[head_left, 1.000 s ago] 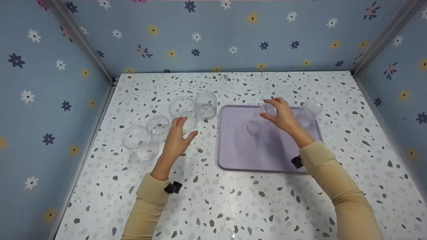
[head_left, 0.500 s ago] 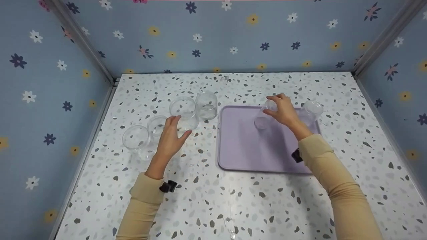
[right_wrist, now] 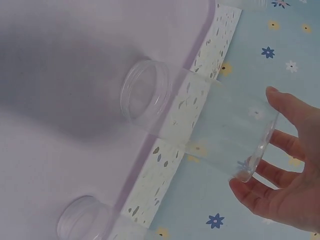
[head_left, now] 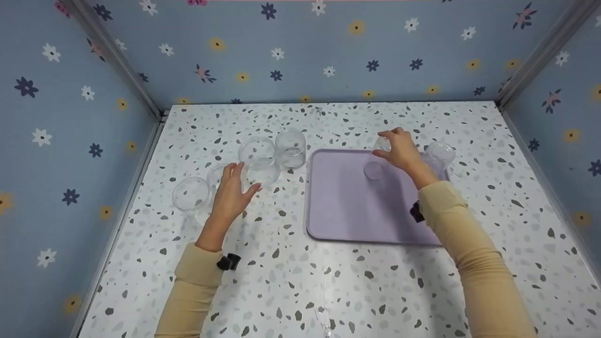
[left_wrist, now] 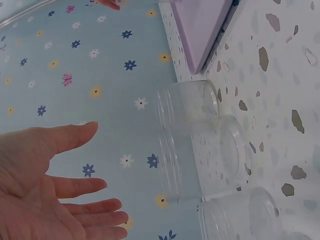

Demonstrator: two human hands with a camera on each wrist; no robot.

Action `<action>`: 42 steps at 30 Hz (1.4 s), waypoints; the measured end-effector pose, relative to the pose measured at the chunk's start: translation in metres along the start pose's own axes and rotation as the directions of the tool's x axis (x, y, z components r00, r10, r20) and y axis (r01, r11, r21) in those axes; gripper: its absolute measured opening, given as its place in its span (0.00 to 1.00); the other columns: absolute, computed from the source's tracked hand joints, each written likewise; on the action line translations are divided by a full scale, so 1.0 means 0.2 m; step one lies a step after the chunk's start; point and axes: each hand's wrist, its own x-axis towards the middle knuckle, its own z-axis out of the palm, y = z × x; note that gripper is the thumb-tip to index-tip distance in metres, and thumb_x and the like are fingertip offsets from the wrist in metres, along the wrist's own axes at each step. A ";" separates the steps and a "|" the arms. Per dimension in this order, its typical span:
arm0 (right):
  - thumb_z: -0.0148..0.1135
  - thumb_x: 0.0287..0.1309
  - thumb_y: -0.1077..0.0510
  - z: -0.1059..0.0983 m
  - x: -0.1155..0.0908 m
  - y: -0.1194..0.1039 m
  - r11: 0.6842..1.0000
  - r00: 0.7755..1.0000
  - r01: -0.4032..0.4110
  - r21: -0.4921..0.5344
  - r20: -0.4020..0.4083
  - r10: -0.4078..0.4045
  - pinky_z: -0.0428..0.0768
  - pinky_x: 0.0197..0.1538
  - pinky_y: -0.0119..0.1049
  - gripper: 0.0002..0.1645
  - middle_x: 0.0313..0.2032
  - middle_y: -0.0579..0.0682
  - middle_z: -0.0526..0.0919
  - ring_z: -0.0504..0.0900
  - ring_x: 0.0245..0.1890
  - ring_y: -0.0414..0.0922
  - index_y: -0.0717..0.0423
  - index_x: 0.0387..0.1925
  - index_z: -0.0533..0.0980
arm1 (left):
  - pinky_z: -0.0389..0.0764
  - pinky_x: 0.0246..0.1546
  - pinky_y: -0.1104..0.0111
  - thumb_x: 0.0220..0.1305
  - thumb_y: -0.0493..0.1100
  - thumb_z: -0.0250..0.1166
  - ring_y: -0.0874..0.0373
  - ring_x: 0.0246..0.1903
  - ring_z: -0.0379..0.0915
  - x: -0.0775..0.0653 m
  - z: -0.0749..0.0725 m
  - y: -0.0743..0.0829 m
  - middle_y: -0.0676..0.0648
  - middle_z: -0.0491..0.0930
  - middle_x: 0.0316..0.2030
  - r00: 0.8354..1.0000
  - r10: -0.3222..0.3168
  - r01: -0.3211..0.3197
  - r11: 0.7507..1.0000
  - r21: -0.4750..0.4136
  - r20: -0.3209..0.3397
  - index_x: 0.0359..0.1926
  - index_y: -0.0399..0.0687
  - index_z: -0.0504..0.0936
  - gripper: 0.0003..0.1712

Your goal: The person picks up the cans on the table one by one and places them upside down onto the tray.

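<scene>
My right hand (head_left: 401,150) holds a tall clear glass (head_left: 374,170) near its rim, thumb and fingers on either side. In the right wrist view, this glass (right_wrist: 220,120) has its base over the lilac tray (head_left: 347,211); whether the base touches the tray I cannot tell. Another clear glass (head_left: 440,155) stands by the tray's back right corner, partly behind the right hand. My left hand (head_left: 230,195) hovers with fingers spread and holds nothing, as its palm (left_wrist: 25,200) shows. Close by stands a wide clear glass (head_left: 260,171).
Beside the wide glass is a narrower clear glass (head_left: 291,150), near the tray's left edge. Further left stands another clear glass (head_left: 191,193), and one more (head_left: 214,176) is partly hidden by the left hand. Flower-patterned panels (head_left: 300,56) enclose the speckled table (head_left: 281,291).
The right hand has moved the tall glass right and slightly back over the tray, bringing it closer to upright. My left hand has drifted left, away from the wide glass.
</scene>
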 end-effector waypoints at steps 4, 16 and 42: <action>0.63 0.50 0.51 0.00 0.01 0.00 1.000 1.000 -0.010 -0.013 0.010 0.010 0.65 0.51 0.53 0.33 0.50 0.67 0.65 0.63 0.51 0.62 0.64 0.55 0.67 | 0.59 0.56 0.53 0.57 0.42 0.61 0.39 0.57 0.54 0.00 -0.03 -0.02 0.29 0.55 0.57 1.000 -0.010 0.010 1.000 0.004 0.006 0.60 0.26 0.57 0.36; 0.64 0.49 0.51 0.01 0.02 -0.02 0.997 0.997 -0.036 -0.068 0.060 0.040 0.64 0.52 0.53 0.34 0.51 0.66 0.65 0.62 0.52 0.61 0.61 0.56 0.67 | 0.55 0.57 0.52 0.56 0.42 0.62 0.35 0.57 0.52 -0.01 -0.09 -0.09 0.27 0.54 0.57 0.999 -0.032 0.033 0.996 0.078 -0.009 0.59 0.23 0.57 0.37; 0.66 0.46 0.52 0.03 0.02 -0.03 0.989 1.000 0.011 -0.146 -0.005 -0.012 0.67 0.50 0.53 0.33 0.46 0.64 0.70 0.67 0.48 0.60 0.62 0.54 0.70 | 0.35 0.50 0.33 0.56 0.48 0.61 0.25 0.59 0.31 0.01 -0.18 -0.26 0.22 0.41 0.60 0.955 -0.285 0.251 0.922 0.294 0.078 0.64 0.29 0.50 0.44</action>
